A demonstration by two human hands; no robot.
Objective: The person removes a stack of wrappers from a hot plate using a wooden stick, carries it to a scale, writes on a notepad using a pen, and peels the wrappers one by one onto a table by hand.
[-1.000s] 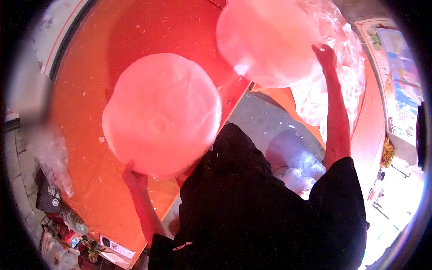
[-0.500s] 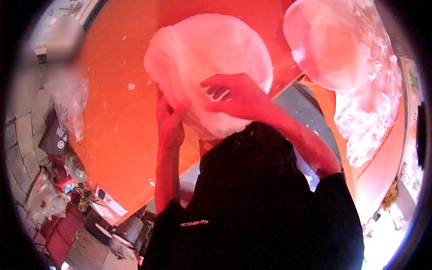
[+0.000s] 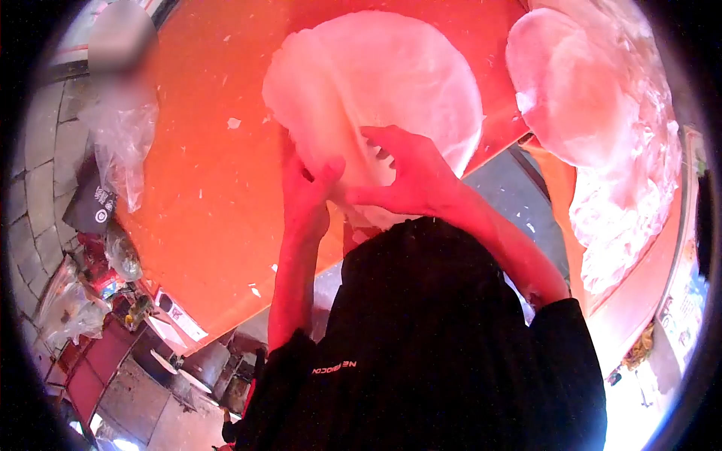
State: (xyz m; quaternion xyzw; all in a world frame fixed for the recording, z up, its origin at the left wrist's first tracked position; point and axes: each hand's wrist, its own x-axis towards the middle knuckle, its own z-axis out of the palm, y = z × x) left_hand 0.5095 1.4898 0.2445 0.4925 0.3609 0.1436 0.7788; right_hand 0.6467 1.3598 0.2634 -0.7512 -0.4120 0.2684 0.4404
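Note:
A large, thin, round pale sheet (image 3: 406, 68) lies on the orange table (image 3: 203, 225) in front of me, tinted pink by the red light. A fold or overlapping layer runs down its left part. My left hand (image 3: 307, 192) is closed at its near left edge, thumb on top and the other fingers mostly hidden. My right hand (image 3: 414, 169) lies over the near part with curved fingers. Its thumb points toward my left hand, and a gap shows between thumb and fingertips.
To the right, another round sheet (image 3: 564, 90) lies on a crumpled pale heap (image 3: 617, 218). A clear plastic bag (image 3: 128, 165) hangs by the table's left edge, near a dark cap-like item (image 3: 92, 201). A blurred person (image 3: 120, 45) is at the upper left.
The view has shifted, so the table and sheets sit slightly farther right. My right hand's thumb and fingers are spread wider, and my left thumb now shows raised more clearly.

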